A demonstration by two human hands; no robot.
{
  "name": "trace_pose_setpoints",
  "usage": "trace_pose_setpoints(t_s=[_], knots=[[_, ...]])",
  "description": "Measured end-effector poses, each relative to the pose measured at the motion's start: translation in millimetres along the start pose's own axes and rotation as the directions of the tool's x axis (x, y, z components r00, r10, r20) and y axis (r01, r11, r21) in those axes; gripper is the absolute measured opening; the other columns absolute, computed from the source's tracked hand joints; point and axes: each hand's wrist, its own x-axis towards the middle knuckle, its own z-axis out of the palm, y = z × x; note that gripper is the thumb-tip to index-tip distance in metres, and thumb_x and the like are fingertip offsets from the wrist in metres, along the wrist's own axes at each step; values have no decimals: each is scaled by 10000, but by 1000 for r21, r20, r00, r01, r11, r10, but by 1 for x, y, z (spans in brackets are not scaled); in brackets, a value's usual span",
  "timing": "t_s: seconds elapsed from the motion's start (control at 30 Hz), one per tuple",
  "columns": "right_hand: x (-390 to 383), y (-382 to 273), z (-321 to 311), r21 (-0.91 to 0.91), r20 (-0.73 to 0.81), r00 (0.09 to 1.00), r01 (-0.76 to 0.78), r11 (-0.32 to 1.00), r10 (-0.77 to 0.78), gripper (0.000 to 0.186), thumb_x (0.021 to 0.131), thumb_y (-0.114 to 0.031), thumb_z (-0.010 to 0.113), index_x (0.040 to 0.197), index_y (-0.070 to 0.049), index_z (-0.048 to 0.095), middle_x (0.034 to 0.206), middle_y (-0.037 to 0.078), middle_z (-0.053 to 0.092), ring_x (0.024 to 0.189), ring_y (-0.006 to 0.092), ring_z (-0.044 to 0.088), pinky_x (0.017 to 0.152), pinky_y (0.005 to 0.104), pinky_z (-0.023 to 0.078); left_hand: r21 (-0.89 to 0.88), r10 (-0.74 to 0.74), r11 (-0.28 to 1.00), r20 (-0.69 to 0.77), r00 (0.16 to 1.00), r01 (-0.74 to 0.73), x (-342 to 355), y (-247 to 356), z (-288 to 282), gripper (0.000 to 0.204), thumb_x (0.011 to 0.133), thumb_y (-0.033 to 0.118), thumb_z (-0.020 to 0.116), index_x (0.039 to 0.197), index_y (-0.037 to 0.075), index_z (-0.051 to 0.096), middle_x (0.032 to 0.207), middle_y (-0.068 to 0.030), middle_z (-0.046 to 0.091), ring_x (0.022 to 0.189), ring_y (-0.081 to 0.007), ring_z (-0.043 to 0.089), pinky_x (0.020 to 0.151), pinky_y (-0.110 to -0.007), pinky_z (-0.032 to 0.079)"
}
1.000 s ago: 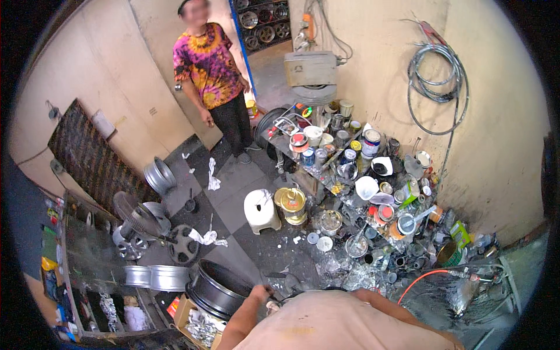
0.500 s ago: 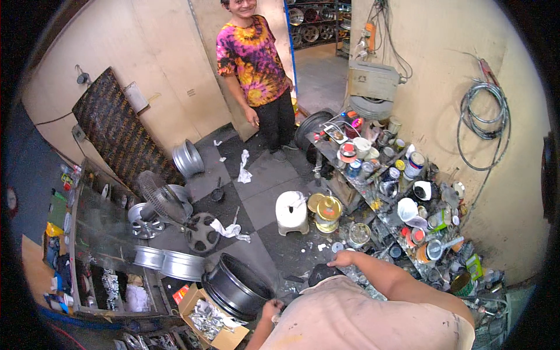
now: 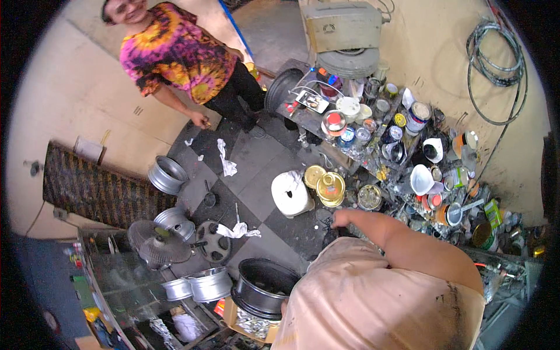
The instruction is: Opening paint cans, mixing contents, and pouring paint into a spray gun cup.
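My right hand (image 3: 340, 218) is out in front of my body, its fingers curled, beside a small dark shape I cannot make out. A white plastic stool (image 3: 284, 201) and gold-lidded cans (image 3: 331, 188) stand just beyond it. Of my left hand (image 3: 284, 307) only a small part shows past my pale shirt, against the side of a black wheel rim (image 3: 249, 302); its fingers are mostly hidden. Under the rim is a cardboard box (image 3: 272, 333) of crumpled silvery scraps.
Paint cans and cups crowd a bench (image 3: 312, 123) on the right. Silver wheel rims (image 3: 210, 284) and a fan (image 3: 160, 242) stand at left. White rags (image 3: 238, 231) lie on the tiled floor. Another person in a tie-dye shirt (image 3: 181, 52) stands at the far left.
The view has turned, so the other person appears farther left and the bench larger. My right hand sits higher in view, near the stool. My left hand is now mostly hidden by my shirt.
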Motion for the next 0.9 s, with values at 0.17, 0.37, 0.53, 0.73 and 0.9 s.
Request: trace_pose_setpoints(t_s=[0.17,0.37,0.53,0.73,0.9], knots=[[23,34,-47,189,-146,979,-116,975,144,508,893,-516,652,1030,-51,804,1059,205,773,959,391,730,878,502,569,116,-82,988,-140,987,98,65,134,-23,44,918,10,720,956,33,713,816,-2,688,720,-115,613,685,-283,512],[58,39,-76,227,-108,966,-208,951,237,528,935,-501,593,1106,-40,783,1113,191,770,1050,348,723,944,490,556,-32,-17,999,-113,993,14,127,209,-42,27,983,30,728,988,27,701,858,-1,691,783,-95,607,744,-266,504],[89,21,-118,386,-93,961,-206,899,260,536,973,-528,596,1055,-27,767,1057,200,771,997,389,722,937,494,554,306,1,951,-144,990,44,147,134,-68,55,895,48,769,947,45,750,839,-32,721,816,-118,652,808,-300,533],[139,17,-200,751,-327,733,-182,635,597,341,919,-343,723,1095,-51,708,905,229,745,849,396,727,772,505,577,-45,-211,977,-59,976,209,225,154,-482,64,952,60,727,1013,41,729,928,-33,735,870,-125,656,833,-309,533],[160,4,-309,774,-587,212,-136,619,781,461,921,-305,711,1277,-54,561,990,270,745,918,425,739,807,527,581,-10,-183,983,-55,982,183,283,132,-483,74,972,49,703,1044,39,717,967,-33,733,891,-127,653,843,-305,528]])
